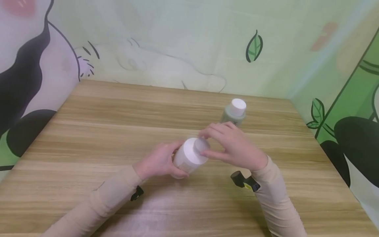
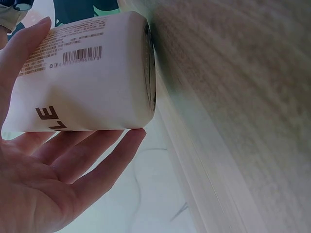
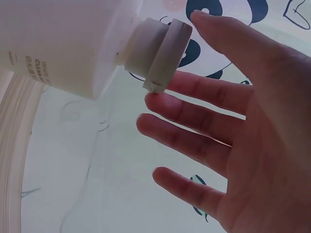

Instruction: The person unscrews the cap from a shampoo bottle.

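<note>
White bottle point(image 1: 186, 158) sat in my left hand point(image 1: 159, 160), just below the centre of the head view, over a wood-grain table point(image 1: 88, 141). It was tilted, its shoulder and white cap point(image 1: 202, 146) leaning toward 2 o'clock. My left hand came in from 9 o'clock, clamped on the body, thumb on one side and fingers on the other. In the left wrist view, brown print showed between them: small lines of text, a barcode point(image 2: 82, 55) and the large letters L and E. The base was very near the wood; I could not tell whether it touched. My right hand point(image 1: 234, 144) reached in from 2 o'clock of the bottle, its fingers spread apart and fairly straight about the cap. In the right wrist view, a fingertip lay against the lower edge of the cap, with the thumb tip just beside its upper end; whether the thumb touched it, I could not tell. Past that hand, between 1 and 2 o'clock from what I held, a pale green bottle point(image 1: 232, 116) stood on the table under a white lid point(image 1: 238, 105), its lower part hidden by my knuckles. Beige sleeves point(image 1: 102, 199) covered my arms, and a small black device point(image 1: 238, 179) with a bit of yellow showed at my right cuff. Far off at 1 o'clock, a green leaf point(image 1: 254, 47) was drawn on the pale backdrop point(image 1: 189, 33).
</note>
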A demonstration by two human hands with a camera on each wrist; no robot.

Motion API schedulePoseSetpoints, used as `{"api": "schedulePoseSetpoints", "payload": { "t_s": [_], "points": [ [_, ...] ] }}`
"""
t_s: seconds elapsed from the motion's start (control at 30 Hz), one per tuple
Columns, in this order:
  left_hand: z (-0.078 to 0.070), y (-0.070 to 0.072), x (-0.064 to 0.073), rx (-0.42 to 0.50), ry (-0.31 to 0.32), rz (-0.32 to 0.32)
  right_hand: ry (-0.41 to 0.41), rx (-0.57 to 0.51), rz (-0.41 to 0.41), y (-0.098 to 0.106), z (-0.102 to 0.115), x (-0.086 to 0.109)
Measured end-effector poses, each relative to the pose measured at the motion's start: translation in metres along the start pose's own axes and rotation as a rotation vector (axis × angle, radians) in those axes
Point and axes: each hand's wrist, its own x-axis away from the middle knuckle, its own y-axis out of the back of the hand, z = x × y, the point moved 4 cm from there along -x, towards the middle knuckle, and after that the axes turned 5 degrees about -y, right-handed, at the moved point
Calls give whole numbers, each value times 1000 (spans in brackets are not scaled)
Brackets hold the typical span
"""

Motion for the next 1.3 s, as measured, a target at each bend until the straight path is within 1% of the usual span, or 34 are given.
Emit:
{"api": "schedulePoseSetpoints", "payload": {
  "t_s": [0.3,0.47,0.6,0.9,1.03,1.2,1.3],
  "points": [
    [0,1,-1,-13,10,6,58,-18,19,2,3,1],
    [-1,2,-1,-27,3,2,18,-18,29,2,0,0],
    [-1,1,-1,-25,2,1,-6,-14,18,3,-2,0],
    [0,0,-1,-33,0,-1,7,-12,4,2,-1,0],
    [0,0,-1,-25,-1,-4,22,-23,12,2,-1,1],
    [0,0,-1,-10,2,-5,64,-38,29,3,2,1],
    [0,0,0,-12,-1,-6,60,-39,34,3,2,2]
  ]
}}
